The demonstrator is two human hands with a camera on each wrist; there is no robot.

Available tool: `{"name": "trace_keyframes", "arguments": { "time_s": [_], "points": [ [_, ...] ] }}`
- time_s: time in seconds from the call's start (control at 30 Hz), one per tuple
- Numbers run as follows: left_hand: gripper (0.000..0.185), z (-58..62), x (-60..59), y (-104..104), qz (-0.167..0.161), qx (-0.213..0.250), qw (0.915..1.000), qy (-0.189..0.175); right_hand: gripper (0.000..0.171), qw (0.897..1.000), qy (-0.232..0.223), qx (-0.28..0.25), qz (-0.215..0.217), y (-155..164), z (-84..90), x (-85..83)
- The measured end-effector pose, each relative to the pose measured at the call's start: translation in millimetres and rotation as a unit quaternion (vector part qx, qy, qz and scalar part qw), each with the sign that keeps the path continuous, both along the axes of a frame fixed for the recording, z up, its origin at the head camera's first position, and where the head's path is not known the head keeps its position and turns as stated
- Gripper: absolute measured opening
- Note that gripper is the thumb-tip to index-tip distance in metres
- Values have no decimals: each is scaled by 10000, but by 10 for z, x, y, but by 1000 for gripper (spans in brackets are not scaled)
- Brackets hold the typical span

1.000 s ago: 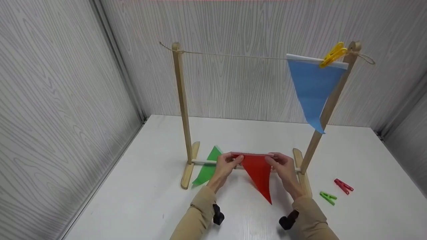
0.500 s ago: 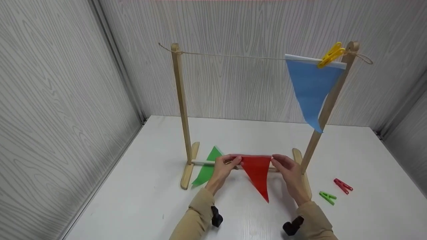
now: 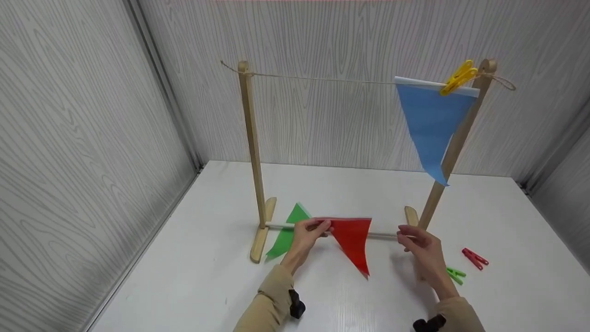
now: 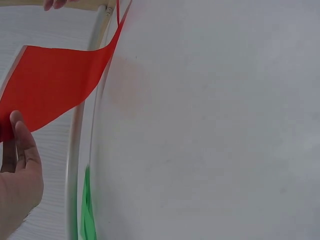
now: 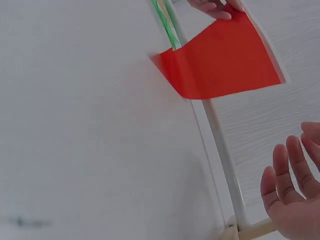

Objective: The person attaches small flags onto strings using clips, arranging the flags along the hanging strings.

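My left hand [image 3: 309, 233] pinches the top left corner of a red triangular flag [image 3: 353, 240], which hangs point down just above the white table [image 3: 221, 258]; in the left wrist view the fingers [image 4: 17, 145] grip the red flag [image 4: 52, 82]. My right hand [image 3: 421, 246] is off the flag, fingers relaxed and holding nothing, near the right foot of the wooden stand [image 3: 251, 147]. In the right wrist view the hand [image 5: 295, 192] hovers apart from the red flag [image 5: 225, 60]. A green flag [image 3: 286, 233] lies by the stand's lower rail.
A blue flag [image 3: 431, 127] hangs on the string [image 3: 322, 79], held by a yellow clothespin [image 3: 458, 76]. A green clothespin [image 3: 455, 274] and a red clothespin [image 3: 474, 258] lie on the table at right. Grey walls enclose three sides.
My right hand has let go of the red flag's right corner and moved right. The flag now hangs from my left hand alone.
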State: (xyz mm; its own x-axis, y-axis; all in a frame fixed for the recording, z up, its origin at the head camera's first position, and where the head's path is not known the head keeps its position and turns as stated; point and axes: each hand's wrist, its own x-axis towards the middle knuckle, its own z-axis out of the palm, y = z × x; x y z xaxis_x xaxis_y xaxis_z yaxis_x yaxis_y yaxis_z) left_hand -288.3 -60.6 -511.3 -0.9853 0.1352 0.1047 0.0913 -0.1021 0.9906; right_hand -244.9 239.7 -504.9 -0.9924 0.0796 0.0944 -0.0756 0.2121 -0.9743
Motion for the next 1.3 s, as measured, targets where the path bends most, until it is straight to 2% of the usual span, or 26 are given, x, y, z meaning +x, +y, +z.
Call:
{"name": "trace_keyframes", "arguments": {
  "time_s": [0.37, 0.73, 0.9, 1.07, 1.2, 1.3],
  "points": [
    [29, -35, -5, -44, -90, -20, 9999, 89, 50, 9988, -339, 60, -340, 527, -75, 140],
    [29, -42, -1, -58, -135, 33, 9999, 101, 30, 9938, -600, 615, -702, 1049, -118, 236],
    [29, -39, 3, -51, -156, 72, 9998, 19, 42, 9864, -1162, 976, -638, 1186, -110, 271],
    [29, -44, 0, -45, -176, 129, 9998, -1, 58, 9740, -1706, 1413, -477, 1269, -104, 303],
    [28, -65, -10, -49, -143, 174, 9997, 33, 67, 9672, -1832, 1716, -402, 1301, -138, 303],
    [28, -76, -10, -47, -147, 193, 9997, -8, 68, 9637, -1926, 1823, -318, 1317, -172, 307]
  ]
}}
